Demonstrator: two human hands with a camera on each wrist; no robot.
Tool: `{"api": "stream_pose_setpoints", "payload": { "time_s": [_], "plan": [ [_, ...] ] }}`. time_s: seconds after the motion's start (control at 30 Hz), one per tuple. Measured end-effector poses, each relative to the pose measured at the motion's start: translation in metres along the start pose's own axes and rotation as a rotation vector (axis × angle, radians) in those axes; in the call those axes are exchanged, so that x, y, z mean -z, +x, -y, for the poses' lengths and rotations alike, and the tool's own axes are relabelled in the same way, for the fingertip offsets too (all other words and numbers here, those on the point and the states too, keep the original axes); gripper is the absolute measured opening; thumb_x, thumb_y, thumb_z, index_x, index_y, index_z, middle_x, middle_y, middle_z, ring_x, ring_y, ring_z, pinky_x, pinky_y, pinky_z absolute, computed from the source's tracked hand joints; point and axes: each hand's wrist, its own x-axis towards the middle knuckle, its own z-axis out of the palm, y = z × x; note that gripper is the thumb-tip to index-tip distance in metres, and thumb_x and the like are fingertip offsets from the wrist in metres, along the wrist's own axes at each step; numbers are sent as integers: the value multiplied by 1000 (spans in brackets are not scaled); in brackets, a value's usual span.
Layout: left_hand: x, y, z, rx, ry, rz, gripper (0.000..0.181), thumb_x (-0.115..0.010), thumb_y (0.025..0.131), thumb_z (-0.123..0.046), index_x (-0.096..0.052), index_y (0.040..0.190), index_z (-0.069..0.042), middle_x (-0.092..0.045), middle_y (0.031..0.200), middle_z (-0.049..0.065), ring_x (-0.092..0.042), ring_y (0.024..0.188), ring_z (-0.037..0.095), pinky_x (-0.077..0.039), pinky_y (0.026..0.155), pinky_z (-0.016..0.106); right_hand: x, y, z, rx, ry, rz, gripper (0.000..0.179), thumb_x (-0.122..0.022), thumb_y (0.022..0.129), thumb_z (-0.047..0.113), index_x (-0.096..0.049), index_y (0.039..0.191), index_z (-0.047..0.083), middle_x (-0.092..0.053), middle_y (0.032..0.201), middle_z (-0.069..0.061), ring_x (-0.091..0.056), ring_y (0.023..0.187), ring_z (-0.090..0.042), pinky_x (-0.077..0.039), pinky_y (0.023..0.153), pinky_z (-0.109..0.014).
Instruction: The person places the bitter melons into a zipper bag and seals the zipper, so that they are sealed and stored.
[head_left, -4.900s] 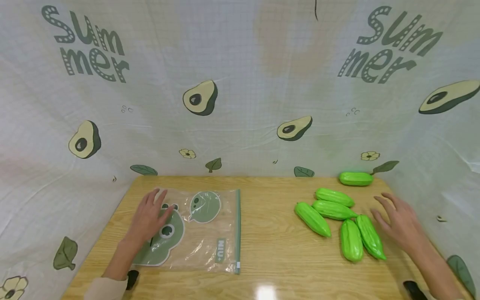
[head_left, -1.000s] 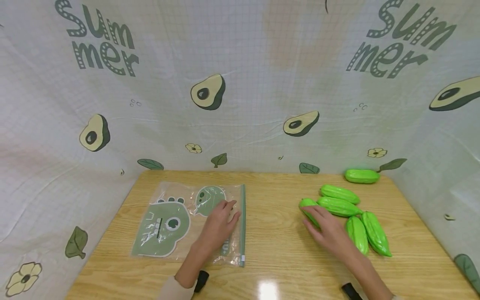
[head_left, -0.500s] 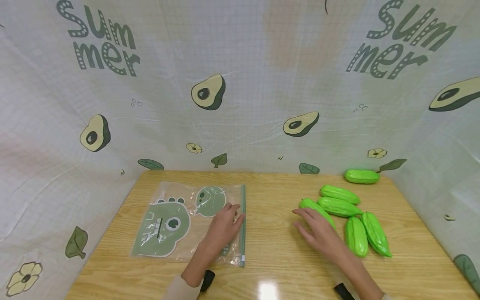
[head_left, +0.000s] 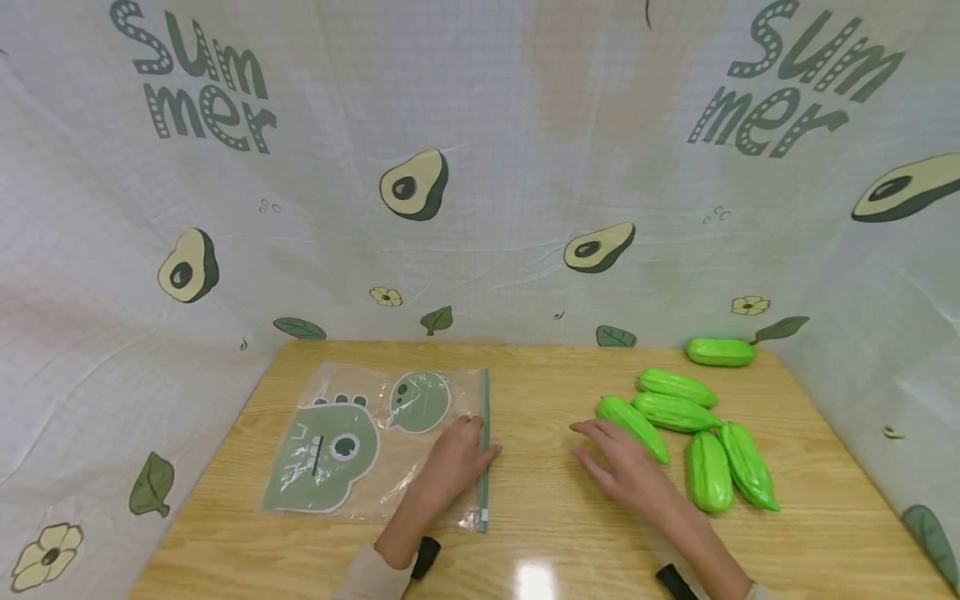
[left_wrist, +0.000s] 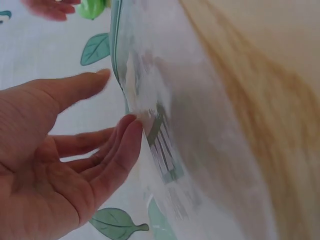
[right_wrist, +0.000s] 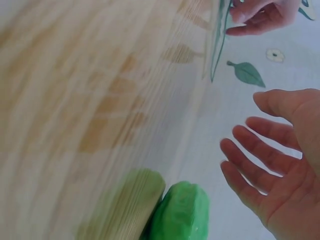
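Note:
A clear zip bag (head_left: pixel 393 467) printed with a green monster lies flat on the left of the table, its green zip edge (head_left: pixel 484 496) facing right. My left hand (head_left: pixel 450 458) is over that edge; in the left wrist view its fingertips touch the bag (left_wrist: pixel 165 135), with thumb and fingers apart. My right hand (head_left: pixel 626 467) hovers with fingers spread and loosely bent, holding nothing. Nearest to it is a glossy ribbed green vegetable, like a toy bitter melon (head_left: pixel 637 427); in the right wrist view a green melon (right_wrist: pixel 182 212) shows below the hand.
Several more ribbed green melons lie on the right of the wooden table (head_left: pixel 547 500), one melon (head_left: pixel 720 352) by the back right corner. A printed cloth (head_left: pixel 510 192) hangs behind and along both sides.
My left hand has slid right across the bag to its zip edge. My right hand has come from the table's right side, over the nearest melon, and left off it. The view has shifted slightly.

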Motion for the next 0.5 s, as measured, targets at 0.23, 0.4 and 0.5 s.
{"api": "stream_pose_setpoints", "payload": {
  "time_s": [0.23,0.4,0.5],
  "plan": [
    [1,-3,-1,57,-7,35,40,-80,85,-7,-59,114,12,-64,96,23,-65,79,38,-58,68,48,-4,3,4,0,1,26,36,-81,87,9,-70,120,1,-71,112,-7,-69,102,-24,-61,80,-41],
    [2,-3,-4,94,-50,68,34,-73,86,0,-58,113,13,-62,96,24,-64,78,38,-58,67,49,-3,4,7,-22,11,46,35,-80,89,10,-70,122,2,-71,114,-6,-68,103,-22,-61,81,-40],
    [3,-4,-5,92,-70,69,29,-68,86,5,-58,112,15,-63,94,23,-63,76,32,-58,64,44,-3,4,10,-33,26,56,35,-80,90,10,-70,122,2,-70,114,-5,-68,103,-22,-61,81,-39]
  ]
}}
